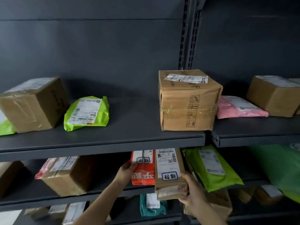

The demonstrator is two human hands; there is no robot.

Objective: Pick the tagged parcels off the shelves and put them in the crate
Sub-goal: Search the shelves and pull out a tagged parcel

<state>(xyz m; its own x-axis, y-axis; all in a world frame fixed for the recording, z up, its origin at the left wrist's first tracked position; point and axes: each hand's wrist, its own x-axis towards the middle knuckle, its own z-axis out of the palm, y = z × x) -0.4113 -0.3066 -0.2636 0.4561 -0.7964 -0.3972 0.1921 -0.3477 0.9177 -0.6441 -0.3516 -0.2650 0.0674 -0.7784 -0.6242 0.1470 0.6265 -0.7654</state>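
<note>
Two tagged parcels sit side by side on the second shelf point(48, 200). An orange-red mailer bag point(143, 173) carries a blue-bordered handwritten tag near its top. Right of it, a long brown cardboard box point(168, 184) bears a matching tag and juts out past the shelf edge. My left hand point(127, 170) holds the left edge of the orange-red bag. My right hand point(192, 192) grips the near right corner of the brown box. No crate is in view.
The upper shelf point(113, 143) holds two brown boxes point(189, 101) point(32, 104), a lime-green mailer point(86, 112), a pink mailer point(238, 108) and another box point(274, 95). A green mailer point(212, 168) leans right of my right hand. A teal bag point(152, 205) lies on the shelf below.
</note>
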